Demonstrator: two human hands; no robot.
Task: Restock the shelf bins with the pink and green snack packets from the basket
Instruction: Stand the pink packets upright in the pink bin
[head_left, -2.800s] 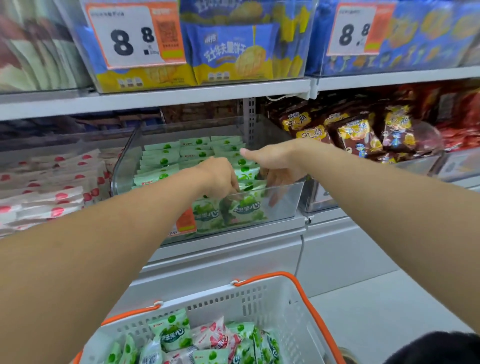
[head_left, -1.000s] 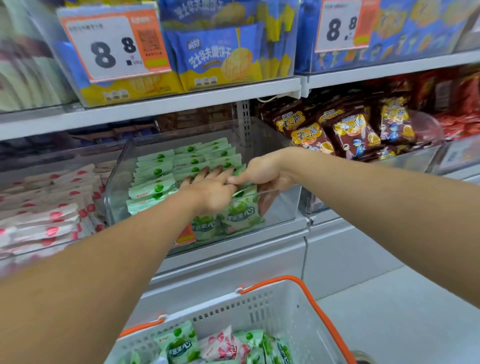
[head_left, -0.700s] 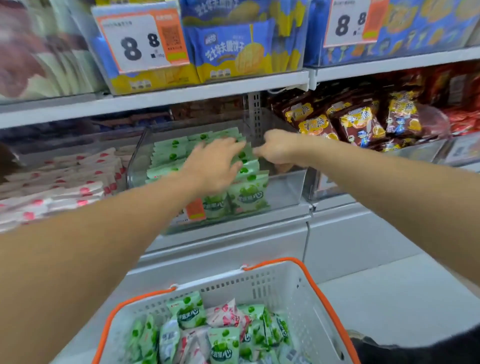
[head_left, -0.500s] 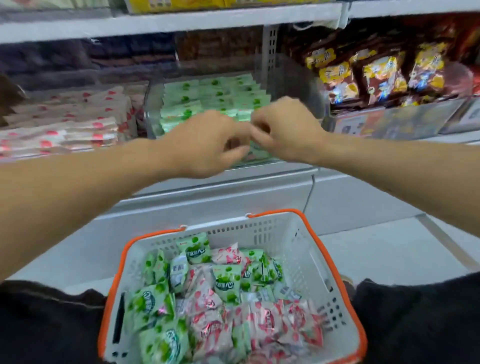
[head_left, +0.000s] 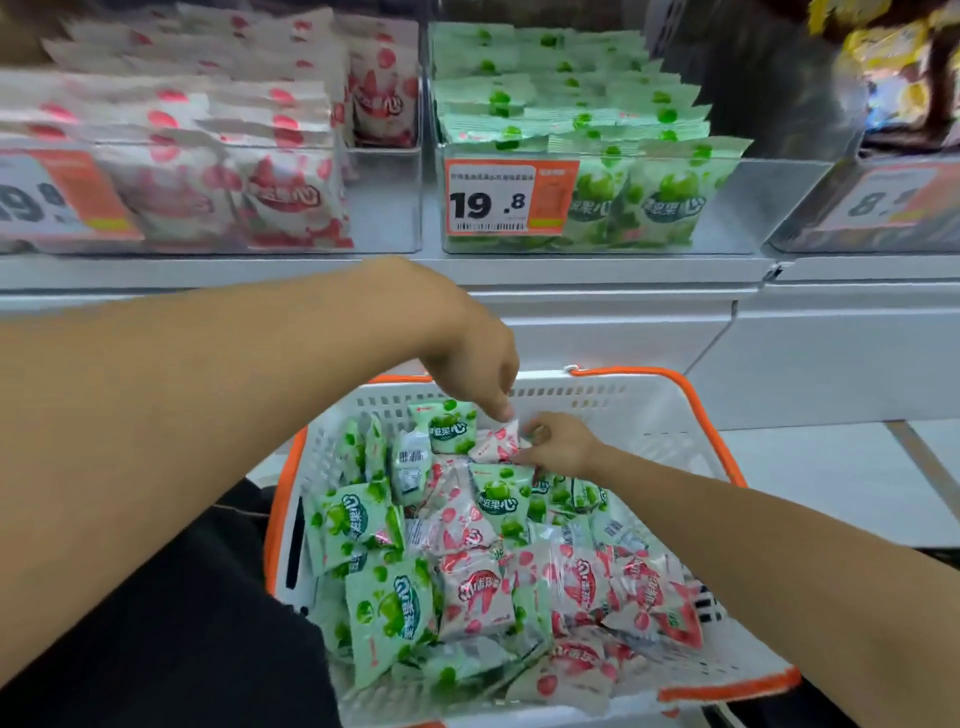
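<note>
A white basket with an orange rim (head_left: 613, 395) sits low in front of me, full of mixed pink and green snack packets. My right hand (head_left: 558, 444) grips the right edge of a pink packet (head_left: 493, 446) standing at the basket's far side. My left hand (head_left: 475, 358) hangs over it, fingers pointing down, fingertips touching the packet's top edge. A green packet (head_left: 451, 425) stands just left of it. On the shelf above, the clear pink bin (head_left: 384, 208) holds pink packets and the clear green bin (head_left: 753, 208) holds green ones.
An orange price tag reading 19.8 (head_left: 506, 197) is fixed to the green bin's front. Another bin with a price tag (head_left: 883, 202) stands to the right, below brown and yellow snack bags (head_left: 893, 57). The white shelf ledge (head_left: 571, 270) runs between bins and basket.
Both hands left the green bin on the shelf and came down into the basket. My view tilted down with them. The right hand has taken hold of a pink packet.
</note>
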